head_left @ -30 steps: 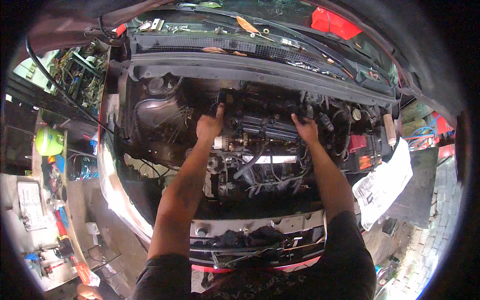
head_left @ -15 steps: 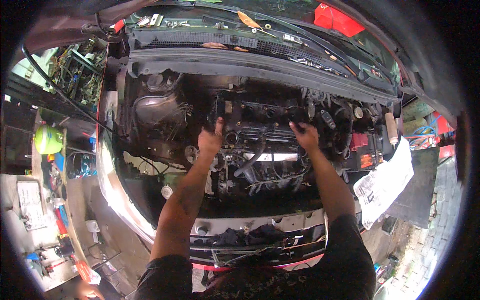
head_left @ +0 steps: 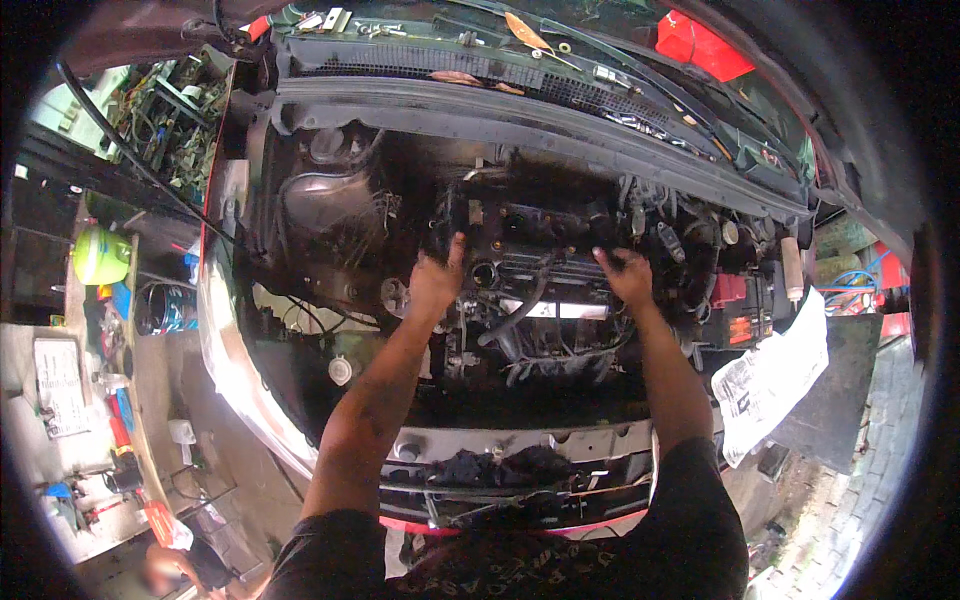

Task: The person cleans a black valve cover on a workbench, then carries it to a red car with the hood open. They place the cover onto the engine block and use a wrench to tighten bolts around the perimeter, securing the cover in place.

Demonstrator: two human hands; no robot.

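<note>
- Two thumbs (head_left: 459,250) point away from the body, well apart!
- Left hand (head_left: 436,284) at the left end of the dark engine cover (head_left: 535,218), right hand (head_left: 630,280) at its right end.
- Other fingers lost in shadow; clamped or loose, I can't tell.
- Cover's crosswise, mid engine bay (head_left: 330,200).

One fisheye view from head height, steeply downward and close over the engine (head_left: 545,268)

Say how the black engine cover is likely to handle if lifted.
The engine cover is probably stiff: its ribs look straight between the left hand and right hand. Being long and flattish, it seems likelier to tip than roll if raised by one end.
</note>
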